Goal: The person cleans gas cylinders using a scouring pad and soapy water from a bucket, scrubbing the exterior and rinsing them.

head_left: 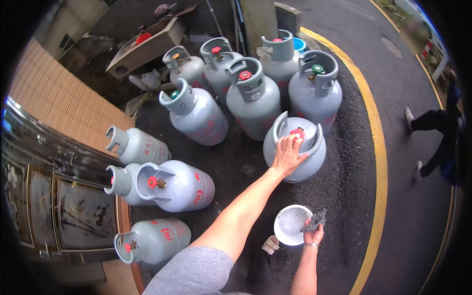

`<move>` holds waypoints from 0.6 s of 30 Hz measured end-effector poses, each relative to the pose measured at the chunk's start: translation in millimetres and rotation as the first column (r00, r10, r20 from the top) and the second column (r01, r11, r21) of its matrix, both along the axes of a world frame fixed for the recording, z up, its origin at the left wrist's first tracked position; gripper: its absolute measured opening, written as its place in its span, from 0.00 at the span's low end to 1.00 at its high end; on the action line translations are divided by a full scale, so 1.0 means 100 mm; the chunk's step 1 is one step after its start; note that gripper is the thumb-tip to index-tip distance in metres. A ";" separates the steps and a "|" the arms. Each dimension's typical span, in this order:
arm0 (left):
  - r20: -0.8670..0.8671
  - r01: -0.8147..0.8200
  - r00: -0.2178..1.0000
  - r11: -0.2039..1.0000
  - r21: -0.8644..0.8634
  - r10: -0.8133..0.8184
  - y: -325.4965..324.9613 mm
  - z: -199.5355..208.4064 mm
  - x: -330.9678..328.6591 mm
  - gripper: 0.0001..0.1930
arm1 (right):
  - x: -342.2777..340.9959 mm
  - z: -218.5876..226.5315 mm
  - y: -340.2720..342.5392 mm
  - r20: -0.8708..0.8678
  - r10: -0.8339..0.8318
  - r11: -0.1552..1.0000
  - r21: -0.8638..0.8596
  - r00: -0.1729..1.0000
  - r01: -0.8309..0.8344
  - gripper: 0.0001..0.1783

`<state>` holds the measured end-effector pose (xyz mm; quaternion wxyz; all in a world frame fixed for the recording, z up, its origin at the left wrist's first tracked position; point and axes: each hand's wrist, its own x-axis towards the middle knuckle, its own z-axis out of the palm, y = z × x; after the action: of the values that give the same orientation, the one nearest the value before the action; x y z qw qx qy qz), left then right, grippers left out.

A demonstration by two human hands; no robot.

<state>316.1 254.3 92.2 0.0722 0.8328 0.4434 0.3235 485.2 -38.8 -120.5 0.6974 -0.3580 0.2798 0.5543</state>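
Observation:
My left hand (287, 153) reaches ahead to a grey gas cylinder (313, 160), its fingers closed on the red valve knob (298, 132) inside the collar. Close to my body, my right hand (314, 233) grips a dark grey rag (314, 220), which looks wet and crumpled. The rag is at the right rim of a round white basin (278, 235) on the ground. Whitish, sudsy-looking water (293, 221) lies in the basin. How the fingertips sit under the rag is partly hidden.
Several more grey cylinders stand behind, such as one with a green knob (314, 93), and others to the left (184, 184). A yellow kerb line (376, 147) curves along the right. Beyond it a person in dark clothes (445, 123) is on the road. A stone sink (147, 51) stands far left.

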 end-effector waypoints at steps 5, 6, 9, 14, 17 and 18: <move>0.167 -0.270 0.932 0.922 -0.277 0.323 -1.83 -0.86 -1.06 0.25 | 0.53 0.31 0.00 0.176 0.237 0.971 -0.026 0.955 -0.237 0.26; 0.084 -0.343 0.912 0.857 -0.383 0.403 -2.32 -1.10 -1.38 0.25 | 0.56 0.29 0.02 0.182 0.288 0.958 -0.054 0.940 -0.283 0.25; -0.316 -0.730 0.586 0.317 -0.606 0.747 -4.01 -1.50 -2.45 0.23 | 0.52 0.19 -0.03 0.212 0.477 0.877 -0.178 0.853 -0.447 0.24; -0.698 -0.670 -0.216 -0.624 -0.403 0.683 -6.64 -0.74 -3.67 0.21 | 0.41 -0.30 -0.08 0.106 0.696 0.662 -0.477 0.710 -0.578 0.22; -0.730 -0.622 -0.316 -0.713 -0.324 0.607 -7.43 -0.38 -3.92 0.20 | 0.59 -0.92 -0.01 0.062 0.838 0.509 -0.447 0.542 -0.736 0.23; -0.750 -0.618 -0.293 -0.716 -0.325 0.594 -7.48 -0.35 -4.03 0.21 | 0.64 -0.94 -0.06 0.093 0.880 0.449 -0.486 0.466 -0.750 0.23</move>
<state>-87.2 -493.4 56.8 0.1442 -0.0716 0.9863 -0.0351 548.8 -44.6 -214.2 0.2894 -0.6631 0.0479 0.6886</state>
